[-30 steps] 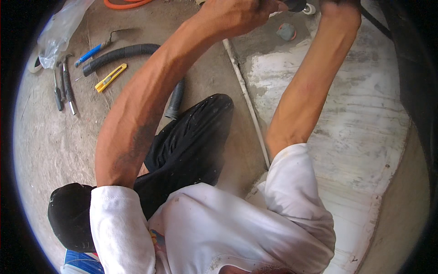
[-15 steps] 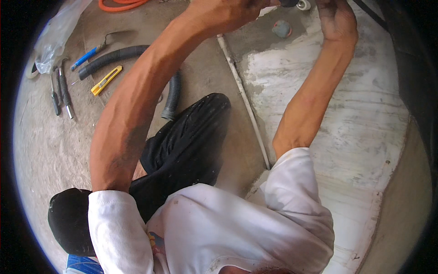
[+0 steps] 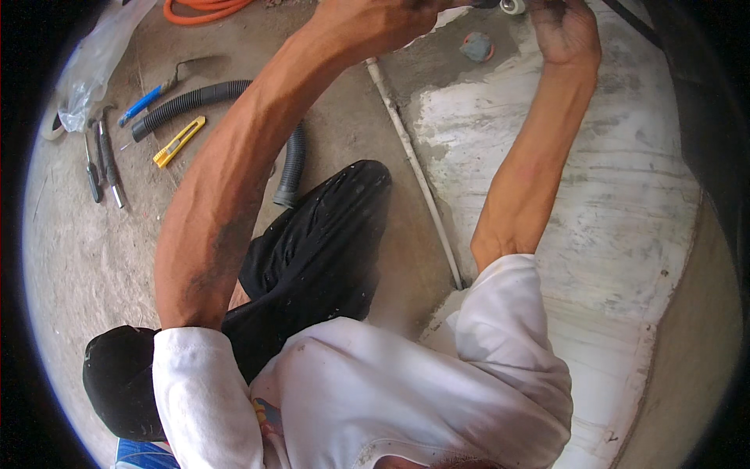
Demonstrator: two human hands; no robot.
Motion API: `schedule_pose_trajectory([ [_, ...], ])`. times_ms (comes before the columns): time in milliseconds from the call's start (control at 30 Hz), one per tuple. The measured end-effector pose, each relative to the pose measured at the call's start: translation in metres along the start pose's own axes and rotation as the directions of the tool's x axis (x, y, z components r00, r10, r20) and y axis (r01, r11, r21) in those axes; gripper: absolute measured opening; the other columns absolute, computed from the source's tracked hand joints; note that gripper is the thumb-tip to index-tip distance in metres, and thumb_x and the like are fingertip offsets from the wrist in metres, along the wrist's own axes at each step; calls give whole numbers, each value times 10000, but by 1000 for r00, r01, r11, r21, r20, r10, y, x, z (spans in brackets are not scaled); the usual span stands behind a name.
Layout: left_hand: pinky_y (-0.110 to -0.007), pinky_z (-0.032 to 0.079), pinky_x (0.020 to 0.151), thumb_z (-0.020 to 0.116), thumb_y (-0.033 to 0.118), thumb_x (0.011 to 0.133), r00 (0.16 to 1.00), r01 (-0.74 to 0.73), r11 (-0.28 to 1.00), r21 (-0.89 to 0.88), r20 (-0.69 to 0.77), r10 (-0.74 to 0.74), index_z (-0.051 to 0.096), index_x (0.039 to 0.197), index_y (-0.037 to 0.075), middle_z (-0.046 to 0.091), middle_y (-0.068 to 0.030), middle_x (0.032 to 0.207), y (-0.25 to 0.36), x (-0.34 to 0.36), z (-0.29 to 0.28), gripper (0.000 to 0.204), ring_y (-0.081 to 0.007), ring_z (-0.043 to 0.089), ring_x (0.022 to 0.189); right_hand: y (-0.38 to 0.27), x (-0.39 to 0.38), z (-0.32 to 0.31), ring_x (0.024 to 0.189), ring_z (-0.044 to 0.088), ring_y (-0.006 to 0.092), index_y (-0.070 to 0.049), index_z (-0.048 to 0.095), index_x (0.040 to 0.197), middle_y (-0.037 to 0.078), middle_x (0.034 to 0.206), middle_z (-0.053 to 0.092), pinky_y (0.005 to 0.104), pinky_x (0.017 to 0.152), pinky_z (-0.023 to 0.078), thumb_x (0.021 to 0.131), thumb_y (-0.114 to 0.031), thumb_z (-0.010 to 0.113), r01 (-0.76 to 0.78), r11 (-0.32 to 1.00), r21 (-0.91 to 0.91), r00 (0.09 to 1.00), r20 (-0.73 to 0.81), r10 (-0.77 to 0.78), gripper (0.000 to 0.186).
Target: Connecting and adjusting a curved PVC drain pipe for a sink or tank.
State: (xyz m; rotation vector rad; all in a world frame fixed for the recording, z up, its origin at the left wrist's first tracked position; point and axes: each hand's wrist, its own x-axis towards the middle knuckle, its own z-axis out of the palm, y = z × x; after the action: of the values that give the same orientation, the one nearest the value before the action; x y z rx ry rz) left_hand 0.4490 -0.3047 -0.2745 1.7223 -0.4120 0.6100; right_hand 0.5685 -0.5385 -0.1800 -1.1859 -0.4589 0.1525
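Observation:
My left hand (image 3: pixel 394 17) reaches to the upper edge, where its fingers are mostly cut off. Just right of it, a dark part and a small white round fitting (image 3: pixel 512 6) show at the edge, between my two hands. My right hand (image 3: pixel 566 31), its palm side smudged dark, is right beside the fitting. Its fingers run out of the picture, so any grip is hidden. Below the fitting, a grey-blue round lump with a reddish edge (image 3: pixel 477 47) lies on a damp grey patch of floor.
Left on the concrete lie a yellow utility knife (image 3: pixel 180 141), a black corrugated hose (image 3: pixel 191 100), a blue-handled tool (image 3: pixel 144 103), slim dark tools (image 3: pixel 108 160), a clear plastic bag (image 3: pixel 84 82) and an orange hose (image 3: pixel 205 11). A thin pale pipe (image 3: pixel 414 168) borders a whitish slab (image 3: pixel 601 211).
My right hand has shifted slightly left, showing more of its smudged palm. My left hand and the fitting sit slightly further left and higher. The floor items shift only slightly in view.

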Motion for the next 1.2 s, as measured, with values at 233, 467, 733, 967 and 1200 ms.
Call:
schedule_pose_trajectory([
  [233, -474, 477, 804, 675, 170, 874, 999, 11, 1000, 22, -34, -10, 490, 1201, -20, 635, -265, 969, 1, -2, 2, 421, -415, 633, 935, 10, -3, 17, 712, 599, 138, 32, 590, 1013, 100, 877, 628, 222, 584, 521, 925, -48, 603, 86, 996, 5, 996, -20, -86, 119],
  [467, -458, 492, 809, 666, 167, 895, 1000, -10, 999, 51, -15, 11, 491, 1215, -21, 643, -249, 999, -5, -6, 0, 411, -367, 641, 950, 3, -29, 43, 876, 610, 201, 19, 590, 1102, 85, 981, 652, 350, 791, 510, 866, -164, 725, 111, 417, -902, 796, -170, -580, 328],
  [733, -414, 515, 742, 675, 182, 904, 999, 44, 993, -109, 27, -41, 524, 1185, -30, 659, -213, 984, 3, -5, -5, 383, -270, 665, 861, -31, -25, 59, 1132, 532, 347, -22, 647, 1119, 133, 1123, 654, 451, 955, 377, 871, -260, 713, 503, -552, -665, 793, 609, -9, 350],
  [967, -397, 496, 685, 716, 217, 884, 995, 91, 996, -1, 41, -91, 538, 1163, -35, 647, -194, 937, 16, -3, -7, 415, -265, 641, 784, -36, -12, 49, 1040, 608, 304, -31, 657, 1102, 134, 1098, 678, 423, 912, 439, 902, -291, 695, 511, -342, -788, 845, 533, 36, 331],
  [1200, -413, 485, 676, 716, 252, 884, 998, -35, 996, 87, -41, 39, 533, 1165, -18, 634, -192, 920, 9, -7, -2, 430, -280, 634, 794, -50, 1, 63, 1059, 616, 255, -9, 630, 1151, 120, 1100, 685, 386, 924, 473, 870, -335, 733, 411, -186, -892, 907, 381, 178, 443],
])
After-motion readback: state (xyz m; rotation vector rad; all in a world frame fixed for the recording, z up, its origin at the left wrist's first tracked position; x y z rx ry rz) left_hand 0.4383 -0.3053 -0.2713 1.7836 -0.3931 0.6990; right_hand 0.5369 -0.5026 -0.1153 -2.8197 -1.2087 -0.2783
